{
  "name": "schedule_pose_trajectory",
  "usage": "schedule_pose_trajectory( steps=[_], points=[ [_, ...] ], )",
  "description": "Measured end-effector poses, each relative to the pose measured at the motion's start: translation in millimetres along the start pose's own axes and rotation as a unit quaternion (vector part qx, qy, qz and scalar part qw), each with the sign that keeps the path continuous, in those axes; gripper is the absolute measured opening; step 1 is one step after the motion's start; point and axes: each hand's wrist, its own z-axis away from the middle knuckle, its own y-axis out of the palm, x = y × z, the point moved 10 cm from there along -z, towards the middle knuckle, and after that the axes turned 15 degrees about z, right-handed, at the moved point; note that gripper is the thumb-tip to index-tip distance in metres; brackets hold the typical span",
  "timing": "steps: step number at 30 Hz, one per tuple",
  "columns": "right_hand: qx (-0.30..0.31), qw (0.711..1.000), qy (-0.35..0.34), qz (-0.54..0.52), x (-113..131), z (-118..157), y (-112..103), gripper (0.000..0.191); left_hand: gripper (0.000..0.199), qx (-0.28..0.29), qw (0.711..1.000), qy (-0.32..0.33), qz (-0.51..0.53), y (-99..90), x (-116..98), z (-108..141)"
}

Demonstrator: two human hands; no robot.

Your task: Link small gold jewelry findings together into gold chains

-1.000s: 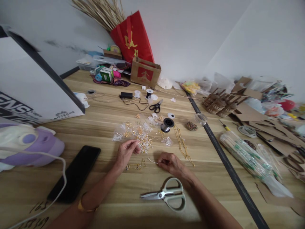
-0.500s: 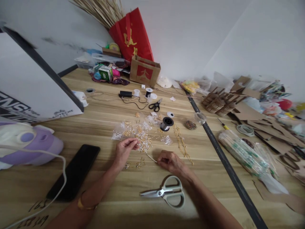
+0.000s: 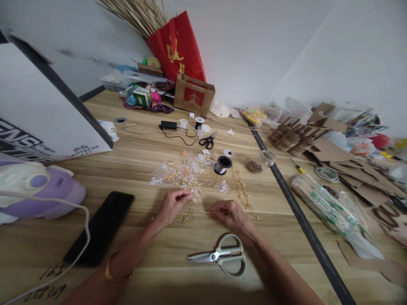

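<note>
My right hand (image 3: 228,213) pinches a thin pale strand (image 3: 204,211), whose free end points left. Just across from it, my left hand (image 3: 174,205) has thumb and fingers pressed together at the near edge of a pile of gold and clear beads (image 3: 194,185). What those fingers hold, if anything, is too small to make out. A short beaded chain (image 3: 186,218) lies beside my left hand, partly hidden by it. Pale-handled scissors (image 3: 218,256) rest below both hands, blades to the left. Beyond the right hand are a gold chain (image 3: 241,189) and a wire spool (image 3: 223,164).
Black scissors (image 3: 207,140) and a lidless tub of small beads (image 3: 255,167) lie farther back. On the left are a phone (image 3: 101,228), a white cable (image 3: 86,220) and a purple-white device (image 3: 60,190). Bagged sticks (image 3: 324,207) and cardboard fill the right side.
My left hand has moved slightly right and toward me, closer to the right hand. The strand in my right hand now lies flatter, its free end lower. The scissors have not moved.
</note>
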Motion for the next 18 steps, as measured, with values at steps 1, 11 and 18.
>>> schedule_pose_trajectory(
  steps=[1,11,18],
  points=[
    [0.009,1.0,0.0,0.01,-1,0,0,0.022,0.019,0.018,0.999,0.022,-0.036,3.8,-4,1],
    [0.061,0.989,-0.031,0.133,1,5,-3,0.013,0.013,0.095,0.975,0.063,-0.19,20.1,-20,7],
    [0.063,0.986,-0.028,0.155,-4,13,-31,0.051,0.008,0.067,0.988,0.04,-0.134,13.2,-18,5]
  ],
)
